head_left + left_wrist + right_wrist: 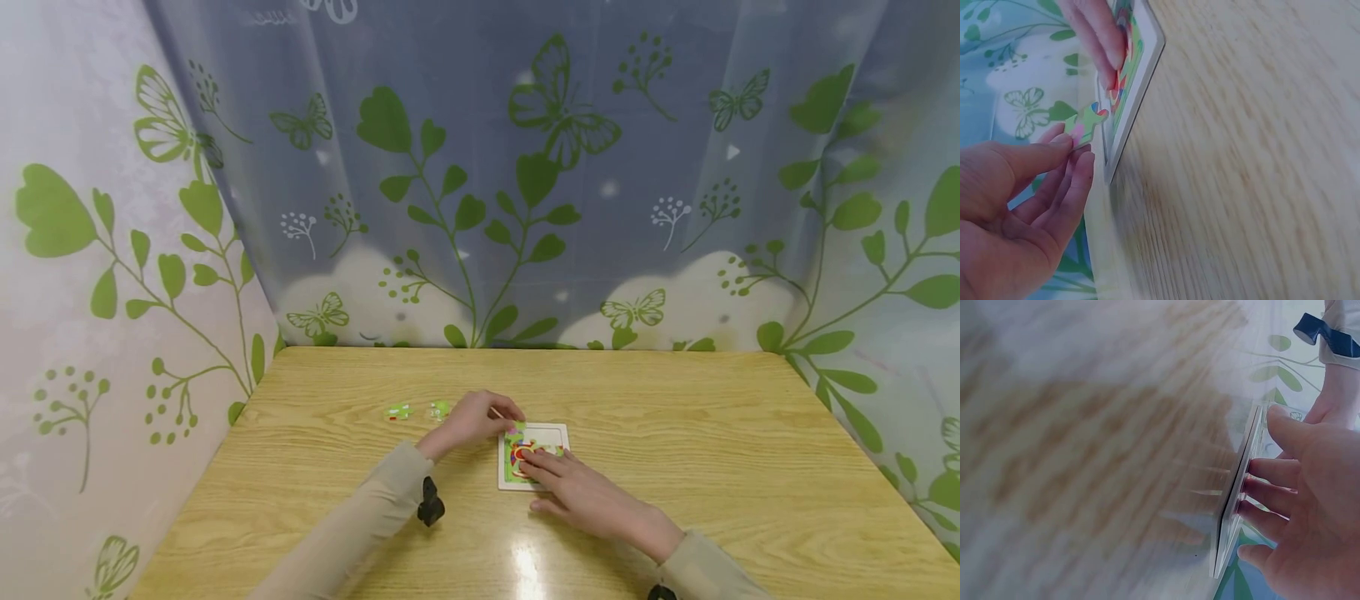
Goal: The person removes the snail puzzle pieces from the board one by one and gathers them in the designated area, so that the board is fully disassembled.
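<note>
Between thumb and fingers, my left hand pinches a green puzzle piece with a pink patch. In the head view that piece is over the upper left corner of a white-framed puzzle board. Red, green and blue pieces fill the board's lower left part, and bare tray shows at the upper right. My right hand lies with its fingers stretched over the board, fingertips resting on the fitted pieces. The right wrist view shows these fingers reaching over the board's edge.
Two loose green puzzle pieces, one farther left and one near my left wrist, lie on the wooden table. A curtain with leaf and butterfly prints hangs behind the table's far edge.
</note>
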Demonstrator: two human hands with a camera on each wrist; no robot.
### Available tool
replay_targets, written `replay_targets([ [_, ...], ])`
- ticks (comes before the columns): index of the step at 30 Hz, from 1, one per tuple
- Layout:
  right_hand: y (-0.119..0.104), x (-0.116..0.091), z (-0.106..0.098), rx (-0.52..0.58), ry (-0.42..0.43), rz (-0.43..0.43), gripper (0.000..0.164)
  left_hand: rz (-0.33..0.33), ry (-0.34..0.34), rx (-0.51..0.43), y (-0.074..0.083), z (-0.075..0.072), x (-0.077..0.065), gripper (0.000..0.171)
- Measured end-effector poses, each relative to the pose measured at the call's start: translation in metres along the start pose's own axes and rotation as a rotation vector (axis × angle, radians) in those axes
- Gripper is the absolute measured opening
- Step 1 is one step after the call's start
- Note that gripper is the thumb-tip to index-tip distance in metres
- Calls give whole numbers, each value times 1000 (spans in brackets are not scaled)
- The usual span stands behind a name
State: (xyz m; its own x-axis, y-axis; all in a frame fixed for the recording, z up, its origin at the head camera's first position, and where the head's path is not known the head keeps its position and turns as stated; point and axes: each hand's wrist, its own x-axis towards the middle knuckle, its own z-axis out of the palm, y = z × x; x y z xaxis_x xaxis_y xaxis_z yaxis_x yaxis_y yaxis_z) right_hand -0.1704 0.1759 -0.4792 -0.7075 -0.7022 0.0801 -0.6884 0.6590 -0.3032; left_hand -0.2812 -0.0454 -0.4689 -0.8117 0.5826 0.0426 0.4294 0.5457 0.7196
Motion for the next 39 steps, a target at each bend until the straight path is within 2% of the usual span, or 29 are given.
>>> replay_targets([
  [7, -1, 1, 0, -13, -6, 4, 55, -6, 44, -121, -11, -14, -10, 17],
  [16, -1, 0, -1, -9, -19, 7, 55, -118, 133, -166, -31, -41, -31, 17],
  [20, -1, 0, -1, -14, -16, 4, 55, -144, 170, -189, -43, -56, -42, 19],
  [26, -1, 0, 0, -26, -5, -6, 55, -175, 240, -184, -61, -78, -59, 22],
  [31, -1, 0, 0, -18, -7, -2, 55, -198, 297, -189, -83, -96, -71, 23],
  [36, -1, 0, -1, -14, -10, 2, 55, -222, 329, -193, -102, -110, -83, 22],
  [39, -2, 0, -2, -13, -7, 1, 54, -236, 337, -164, -111, -115, -91, 21],
])
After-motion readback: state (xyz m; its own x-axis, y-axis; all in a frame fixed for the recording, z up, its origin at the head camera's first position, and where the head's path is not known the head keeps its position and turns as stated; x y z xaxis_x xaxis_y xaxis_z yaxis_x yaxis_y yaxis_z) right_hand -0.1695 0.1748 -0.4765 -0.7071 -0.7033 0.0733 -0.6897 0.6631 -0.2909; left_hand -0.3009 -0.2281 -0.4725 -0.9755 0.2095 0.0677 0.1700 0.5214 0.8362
